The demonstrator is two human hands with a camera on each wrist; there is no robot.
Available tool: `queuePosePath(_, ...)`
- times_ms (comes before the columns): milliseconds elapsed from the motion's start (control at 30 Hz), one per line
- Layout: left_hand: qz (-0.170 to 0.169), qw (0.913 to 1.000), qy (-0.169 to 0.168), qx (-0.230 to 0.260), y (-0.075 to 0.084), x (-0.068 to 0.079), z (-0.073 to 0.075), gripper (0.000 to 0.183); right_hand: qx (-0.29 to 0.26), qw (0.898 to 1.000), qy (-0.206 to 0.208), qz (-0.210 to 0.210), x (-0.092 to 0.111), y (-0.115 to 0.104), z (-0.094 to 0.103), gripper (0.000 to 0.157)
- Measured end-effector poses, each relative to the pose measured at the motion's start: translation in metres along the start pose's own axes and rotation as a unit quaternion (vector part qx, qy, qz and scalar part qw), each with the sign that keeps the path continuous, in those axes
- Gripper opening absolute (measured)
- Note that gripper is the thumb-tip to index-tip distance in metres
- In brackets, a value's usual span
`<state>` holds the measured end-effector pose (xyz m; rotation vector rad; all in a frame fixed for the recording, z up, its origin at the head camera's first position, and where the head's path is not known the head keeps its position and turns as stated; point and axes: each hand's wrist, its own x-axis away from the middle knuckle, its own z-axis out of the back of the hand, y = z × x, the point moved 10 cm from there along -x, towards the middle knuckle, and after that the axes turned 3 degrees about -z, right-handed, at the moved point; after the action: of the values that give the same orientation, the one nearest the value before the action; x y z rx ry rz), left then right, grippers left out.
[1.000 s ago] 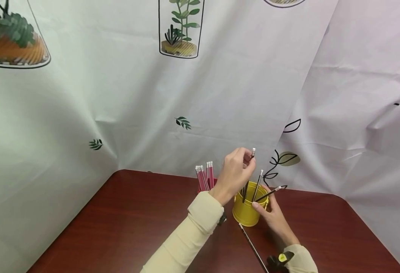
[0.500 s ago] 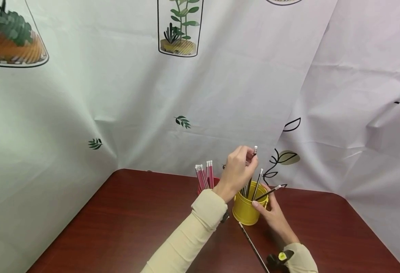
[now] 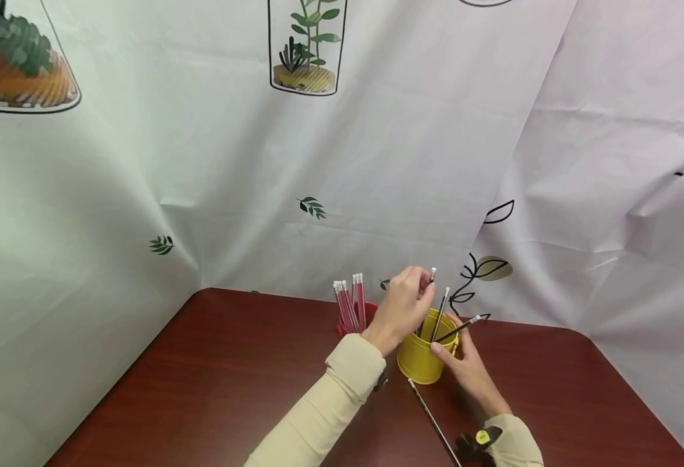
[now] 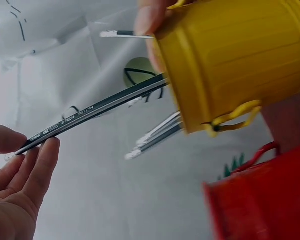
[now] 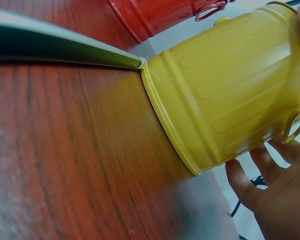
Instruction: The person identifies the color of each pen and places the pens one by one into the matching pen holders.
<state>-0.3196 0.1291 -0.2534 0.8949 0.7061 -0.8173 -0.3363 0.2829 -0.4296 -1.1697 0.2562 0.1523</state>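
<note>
My left hand pinches a black pencil near its white eraser end, above the yellow bucket. In the left wrist view the pencil's other end is inside the bucket's mouth. My right hand grips the bucket from its right side, thumb at the rim and fingers around the far side. Several other black pencils lean in the bucket, one tilting far to the right by my right thumb. Another black pencil lies on the table in front of the bucket.
Left of the yellow bucket stands a red bucket, partly hidden by my left hand, with several pink pencils upright in it. Both stand on a dark red-brown table. A printed white cloth hangs behind the table.
My left hand rises slightly, then comes down with the black pencil, which now reaches deeper into the yellow bucket. My right hand and the bucket stay in place.
</note>
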Motion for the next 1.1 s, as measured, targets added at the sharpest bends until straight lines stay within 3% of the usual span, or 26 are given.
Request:
queuePosePath(333,0.019,0.9998,-0.004,0.0,-0.023,0.031,-0.016,0.005,-0.007,1.0,-0.004,0.008,-0.001,0.0,-0.001,0.066)
queuePosePath(633,0.049,0.9987,0.0,0.012,-0.036,0.047,-0.022,0.005,0.002,1.0,-0.004,0.007,-0.001,0.001,-0.001,0.067)
queuePosePath(867,0.112,0.9931,0.014,0.032,-0.048,0.063,-0.021,0.009,-0.004,1.0,-0.004,0.007,0.0,0.001,-0.003,0.066)
queuePosePath(967,0.127,0.9913,0.033,0.007,-0.049,0.073,-0.018,0.014,0.006,1.0,-0.005,0.008,-0.001,0.0,-0.003,0.067)
queuePosePath(1100,0.097,0.9916,0.068,-0.051,-0.039,0.078,-0.013,0.022,0.012,1.0,0.0,0.004,0.0,0.001,-0.001,0.067)
